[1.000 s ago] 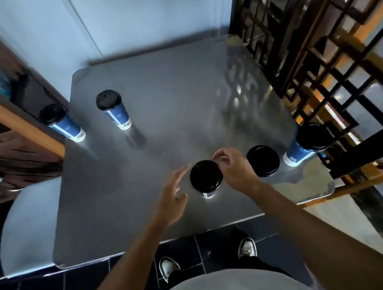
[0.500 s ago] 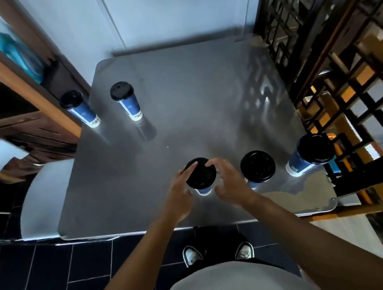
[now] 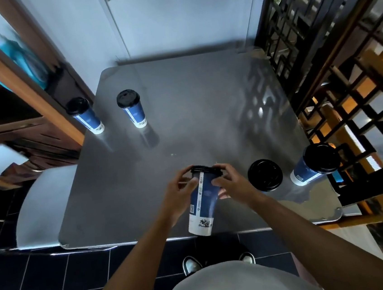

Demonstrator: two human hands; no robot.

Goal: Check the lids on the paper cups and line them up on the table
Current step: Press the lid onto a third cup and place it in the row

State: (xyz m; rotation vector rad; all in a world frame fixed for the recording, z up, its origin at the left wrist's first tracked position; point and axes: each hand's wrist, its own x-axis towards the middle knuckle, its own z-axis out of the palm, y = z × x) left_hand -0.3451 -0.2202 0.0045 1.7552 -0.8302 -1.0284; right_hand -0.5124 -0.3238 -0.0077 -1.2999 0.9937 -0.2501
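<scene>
Above the near edge of the grey metal table (image 3: 205,110), a blue-and-white paper cup (image 3: 202,205) with a black lid (image 3: 205,169) is lifted and tilted, its base toward me. My left hand (image 3: 179,193) and my right hand (image 3: 231,184) grip it from either side near the lid rim. Two lidded cups stand to the right of it: a second cup (image 3: 265,175) seen from above and a third cup (image 3: 313,166) near the right edge. Two more cups stand at the far left, a fourth cup (image 3: 85,114) and a fifth cup (image 3: 132,108).
A wooden shelf unit (image 3: 13,76) borders the table on the left. A dark lattice screen (image 3: 342,58) runs along the right. A pale wall (image 3: 172,17) lies behind. My shoes (image 3: 192,264) stand on dark tiles below the near edge.
The cup between my hands has left the table and tipped, its base swinging toward me. Both hands now grip it near the lid. The camera view shifted right.
</scene>
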